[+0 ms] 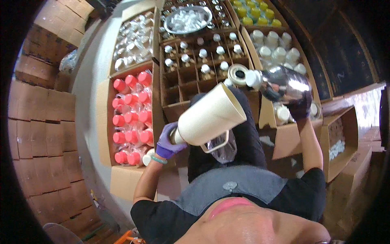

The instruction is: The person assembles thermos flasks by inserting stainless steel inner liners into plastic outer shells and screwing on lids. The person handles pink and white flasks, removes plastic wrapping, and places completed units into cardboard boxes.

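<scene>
My left hand, in a purple glove, is closed round the narrow end of a cream thermos jug casing. The casing lies tilted above my lap, its wide open mouth to the upper right and its looped handle toward me. My right hand, in a dark glove, grips the rounded end of a mirrored thermos liner, fingers partly hidden behind it. The liner's white-capped neck points left, near but apart from the casing's mouth. Just left of that cap is a round cream part with a dark centre.
A divided carton ahead holds white-topped liners, with a metal bowl of small clear pieces beyond. Red-capped bottles fill a carton at left; white-topped ones stand at right. Clear plastic lies on my lap. Stacked cartons line the left.
</scene>
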Demonstrator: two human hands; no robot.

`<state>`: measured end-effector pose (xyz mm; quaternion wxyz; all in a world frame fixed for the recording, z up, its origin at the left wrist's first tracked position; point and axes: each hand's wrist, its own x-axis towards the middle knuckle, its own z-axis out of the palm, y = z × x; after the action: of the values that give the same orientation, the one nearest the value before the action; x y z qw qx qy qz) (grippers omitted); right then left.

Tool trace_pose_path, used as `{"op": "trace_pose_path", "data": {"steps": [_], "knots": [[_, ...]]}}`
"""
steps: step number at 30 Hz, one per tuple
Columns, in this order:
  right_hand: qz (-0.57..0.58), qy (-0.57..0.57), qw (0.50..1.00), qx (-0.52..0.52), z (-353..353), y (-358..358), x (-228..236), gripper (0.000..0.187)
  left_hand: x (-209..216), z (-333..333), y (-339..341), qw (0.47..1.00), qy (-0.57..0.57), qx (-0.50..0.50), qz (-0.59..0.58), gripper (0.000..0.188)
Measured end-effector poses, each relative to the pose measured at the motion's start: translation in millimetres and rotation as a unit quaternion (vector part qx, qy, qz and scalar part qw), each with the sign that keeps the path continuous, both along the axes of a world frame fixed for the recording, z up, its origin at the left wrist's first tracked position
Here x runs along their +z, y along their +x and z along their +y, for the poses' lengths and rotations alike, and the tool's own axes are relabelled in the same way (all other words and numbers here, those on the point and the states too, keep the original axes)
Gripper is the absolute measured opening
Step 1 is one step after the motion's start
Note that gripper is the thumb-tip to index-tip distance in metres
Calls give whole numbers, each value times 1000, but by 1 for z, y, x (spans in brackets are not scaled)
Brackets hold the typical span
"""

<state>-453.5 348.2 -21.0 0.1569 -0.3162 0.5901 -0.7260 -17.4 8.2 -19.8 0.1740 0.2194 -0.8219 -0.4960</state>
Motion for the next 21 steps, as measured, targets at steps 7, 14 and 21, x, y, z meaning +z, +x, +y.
{"op": "trace_pose_path", "data": {"steps": [7,14,21], "knots": [[-229,67,969,58,-31,47,-7,75,-2,3,-3,998,-66,-14,-9,85],[95,252,939,212,-80,95,14,85,-12,-13,-12,993,-97,-61,-4,102],[89,393,876,265,-107,88,22,70,-17,4,-16,996,65,10,65,128]]}}
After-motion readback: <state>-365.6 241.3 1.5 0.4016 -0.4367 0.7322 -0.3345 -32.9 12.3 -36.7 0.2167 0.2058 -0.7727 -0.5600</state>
